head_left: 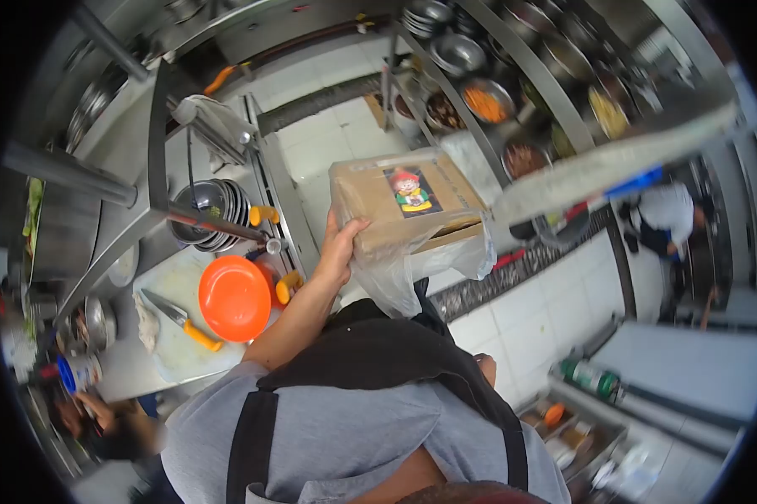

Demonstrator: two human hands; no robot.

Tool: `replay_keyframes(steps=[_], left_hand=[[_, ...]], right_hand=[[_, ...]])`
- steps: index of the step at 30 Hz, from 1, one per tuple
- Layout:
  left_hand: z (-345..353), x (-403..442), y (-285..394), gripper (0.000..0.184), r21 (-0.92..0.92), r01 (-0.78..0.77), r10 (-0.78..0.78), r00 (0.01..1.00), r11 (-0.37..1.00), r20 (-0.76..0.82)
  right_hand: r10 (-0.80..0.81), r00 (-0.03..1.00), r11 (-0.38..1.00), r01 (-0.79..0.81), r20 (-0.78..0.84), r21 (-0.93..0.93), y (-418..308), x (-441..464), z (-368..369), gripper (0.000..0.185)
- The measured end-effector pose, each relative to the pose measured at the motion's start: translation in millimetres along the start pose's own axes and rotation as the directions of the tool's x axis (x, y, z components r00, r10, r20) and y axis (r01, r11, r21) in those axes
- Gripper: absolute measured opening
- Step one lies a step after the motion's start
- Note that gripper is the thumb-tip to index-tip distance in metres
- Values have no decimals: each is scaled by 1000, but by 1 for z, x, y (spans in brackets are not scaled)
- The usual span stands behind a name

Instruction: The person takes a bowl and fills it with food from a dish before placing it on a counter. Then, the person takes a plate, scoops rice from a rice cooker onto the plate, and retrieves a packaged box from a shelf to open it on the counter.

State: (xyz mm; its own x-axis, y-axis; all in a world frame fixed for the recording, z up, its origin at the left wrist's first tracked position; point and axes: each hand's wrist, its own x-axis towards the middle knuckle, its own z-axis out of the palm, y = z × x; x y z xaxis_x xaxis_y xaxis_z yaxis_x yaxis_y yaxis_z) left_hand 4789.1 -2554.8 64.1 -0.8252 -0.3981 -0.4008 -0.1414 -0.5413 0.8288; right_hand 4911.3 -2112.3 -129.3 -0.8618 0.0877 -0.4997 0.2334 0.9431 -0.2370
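Observation:
A cardboard box (370,189) with a cartoon figure printed on a dark label is wrapped in a clear plastic bag (387,281). My left hand (339,249) grips its near left side, thumb on top, holding it in front of my apron. A small patch of skin, seemingly my right hand (485,370), shows at the right edge of the apron; its fingers are hidden. Left of my forearm, an orange bowl (234,299) stands on a white cutting board (164,281), beside a knife (181,319) with a yellow handle.
Stacked metal bowls (215,210) stand on the left counter beneath a metal shelf. Shelves at upper right hold several bowls of food, one with orange pieces (484,101). A person (666,220) bends at far right; another person's hand (97,412) shows at lower left.

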Motion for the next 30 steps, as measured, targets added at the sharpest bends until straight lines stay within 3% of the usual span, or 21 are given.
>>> replay_keyframes(steps=[1,3,4,5,7,8,9,12,15,17,18,19,21,23,25,26,27,29,30], left_hand=[[1,17,1,78,9,-35,35,997,999,-71],[5,37,18,77,-38,-70,63,984,997,-164],[4,44,25,76,-66,-86,70,976,994,-207],[-3,55,27,76,-94,-87,59,962,992,-265],[-8,70,39,74,-120,-190,138,928,974,-346],[-11,77,46,73,-122,-234,175,914,965,-367],[-12,86,55,73,-131,-262,191,896,956,-401],[-34,119,80,73,-246,-211,73,878,946,-473],[-55,178,109,74,-254,-293,132,853,922,-505],[-70,225,133,75,-191,-389,237,812,901,-534],[-73,251,152,75,-193,-457,289,782,869,-552],[-78,271,150,75,-244,-430,238,797,869,-556],[-84,316,198,76,-232,-518,327,767,823,-552],[-90,357,237,77,-184,-581,401,725,793,-560],[-83,380,253,79,-111,-637,483,675,763,-558],[-83,390,250,81,-67,-639,500,659,767,-561],[-89,405,255,83,-12,-672,555,620,740,-555],[-105,431,264,88,2,-708,594,590,706,-547],[-108,439,273,89,59,-717,629,565,694,-534]], right_hand=[[-73,994,996,77,-84,41,-11,39,-20,21],[-125,992,988,126,-11,93,-42,124,-59,23],[-319,945,948,318,-69,-30,-71,143,-88,24],[-331,943,940,334,45,-70,-83,176,-95,23],[-484,873,871,488,65,-62,-120,224,-109,24],[-464,874,883,469,141,-2,-162,225,-133,25],[-516,849,853,521,114,-17,-186,236,-136,26],[-555,805,815,576,209,-56,-242,268,-131,27],[-612,743,764,644,271,-43,-336,312,-123,28],[-660,706,751,631,255,194,-425,309,-152,28],[-727,647,687,691,229,225,-462,323,-157,26],[-705,668,708,683,239,181,-482,325,-165,26],[-657,707,664,380,261,644,-583,315,-192,25],[-805,571,485,475,162,734,-679,312,-221,30],[-859,510,337,499,44,799,-737,313,-241,37],[-827,561,346,446,44,825,-757,316,-241,42],[-842,537,331,452,43,828,-785,320,-241,42],[-691,707,321,115,149,940,-839,330,-236,36],[-762,632,241,71,143,968,-854,351,-224,30]])
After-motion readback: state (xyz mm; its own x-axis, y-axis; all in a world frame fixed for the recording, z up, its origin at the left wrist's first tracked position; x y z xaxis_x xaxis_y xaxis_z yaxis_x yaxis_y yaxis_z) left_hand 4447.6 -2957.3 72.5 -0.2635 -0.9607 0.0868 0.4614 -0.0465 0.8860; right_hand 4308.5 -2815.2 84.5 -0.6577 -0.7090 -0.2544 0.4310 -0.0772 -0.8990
